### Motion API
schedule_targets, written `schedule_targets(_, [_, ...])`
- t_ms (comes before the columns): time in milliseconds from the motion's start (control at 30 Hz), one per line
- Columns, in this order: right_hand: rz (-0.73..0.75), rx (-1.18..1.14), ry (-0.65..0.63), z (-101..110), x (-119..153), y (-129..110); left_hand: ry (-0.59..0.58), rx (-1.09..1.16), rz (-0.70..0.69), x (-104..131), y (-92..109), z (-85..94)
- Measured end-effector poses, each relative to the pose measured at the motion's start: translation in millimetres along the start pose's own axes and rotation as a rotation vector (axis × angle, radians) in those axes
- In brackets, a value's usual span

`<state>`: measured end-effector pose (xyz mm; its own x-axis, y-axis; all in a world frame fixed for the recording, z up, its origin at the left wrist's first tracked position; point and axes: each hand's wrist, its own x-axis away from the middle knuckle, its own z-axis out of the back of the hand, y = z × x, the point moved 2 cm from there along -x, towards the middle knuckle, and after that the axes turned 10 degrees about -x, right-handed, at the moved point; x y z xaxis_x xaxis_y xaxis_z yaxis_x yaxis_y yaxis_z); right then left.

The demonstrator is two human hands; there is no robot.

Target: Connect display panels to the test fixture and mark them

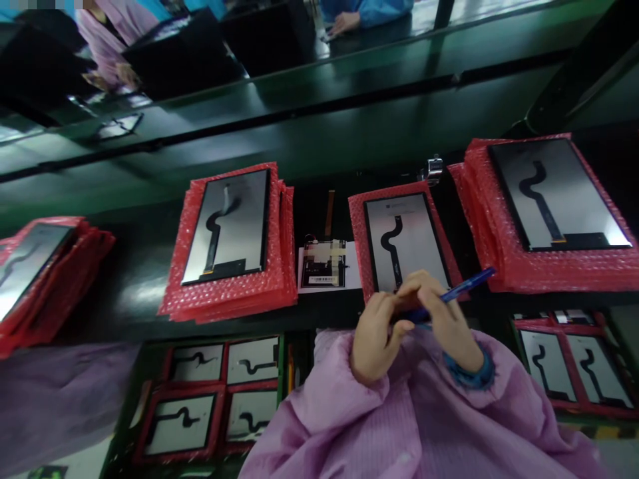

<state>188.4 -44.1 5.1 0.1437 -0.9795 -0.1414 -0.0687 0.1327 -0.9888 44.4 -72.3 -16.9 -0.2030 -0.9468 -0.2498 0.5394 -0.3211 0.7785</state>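
Dark bench w/ red-wrapped panels; both hands, L & R, closed round blue pen.

1. The blue pen's lower end is hidden between the left hand and right hand.
2. The display panel's near edge is covered by both hands.
3. The small circuit board's markings are blurred.
4. The leftmost stack of panels is cut off by the picture's edge.
5. The co-worker's hand at top is cropped.

Dim scene, overhead light. Pale glare on display panels and glossy dark desk. Soft blur throughout; edges bowed by wide lens.
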Motion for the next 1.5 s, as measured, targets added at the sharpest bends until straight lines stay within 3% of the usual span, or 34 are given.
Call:
schedule_targets(67, [-0.066,0.090,0.237,23.0,-9.9,5.5,0.131,-0.245,-0.035,-2.3,-7.5,-3.0])
schedule_targets(133, [-0.123,0.322,0.418,48.8,-20.6,13.7,0.150,-0.440,-0.050,-3.3,-18.0,-10.4])
schedule_targets(200, [-0.103,0.599,0.536,69.7,-30.9,20.6,0.115,-0.570,-0.060,-3.4,-28.6,-19.6])
schedule_targets(267, [-0.039,0.829,0.556,78.5,-37.4,24.3,0.102,-0.645,-0.066,-3.1,-35.9,-27.6])
schedule_targets(367, [0.058,1.092,0.421,69.3,-32.1,22.6,0.109,-0.680,-0.057,-3.0,-39.8,-34.7])
schedule_targets(467, [0.093,1.193,0.283,54.0,-9.6,20.7,0.108,-0.633,-0.024,-3.2,-40.0,-36.7])
schedule_targets(633, [0.050,1.078,0.154,49.9,23.5,38.3,0.111,-0.568,-0.022,-8.6,-43.0,-32.6])
schedule_targets(833, [0.050,0.989,0.119,49.2,23.8,47.2,0.018,-0.536,-0.064,-18.8,-44.9,-9.3])
schedule_targets(967, [0.058,1.116,0.028,57.3,6.1,27.7,-0.170,-0.499,-0.080,-21.9,-40.5,18.8])
schedule_targets(1067, [0.113,1.177,-0.083,57.5,-23.3,4.9,-0.259,-0.495,-0.099,-42.1,-44.5,44.1])
schedule_targets(1133, [0.153,1.134,-0.157,48.7,-51.9,-6.9,-0.171,-0.528,-0.063,-69.3,-55.3,60.5])
schedule_targets(1200, [0.175,1.093,-0.192,34.5,-84.1,-10.9,-0.010,-0.585,0.031,-102.2,-72.4,72.7])
schedule_targets(1267, [0.126,1.119,-0.218,20.1,-113.7,-4.8,0.137,-0.672,0.153,-131.9,-92.1,78.9])
schedule_targets(1300, [0.090,1.135,-0.235,14.3,-125.3,1.0,0.154,-0.695,0.211,-143.4,-101.8,79.2])
schedule_targets(1400, [0.027,1.158,-0.245,7.0,-141.9,20.7,0.144,-0.692,0.310,-160.8,-123.7,75.5])
schedule_targets(1500, [0.052,1.153,-0.257,10.7,-137.0,34.2,0.191,-0.614,0.314,-160.3,-131.9,73.6])
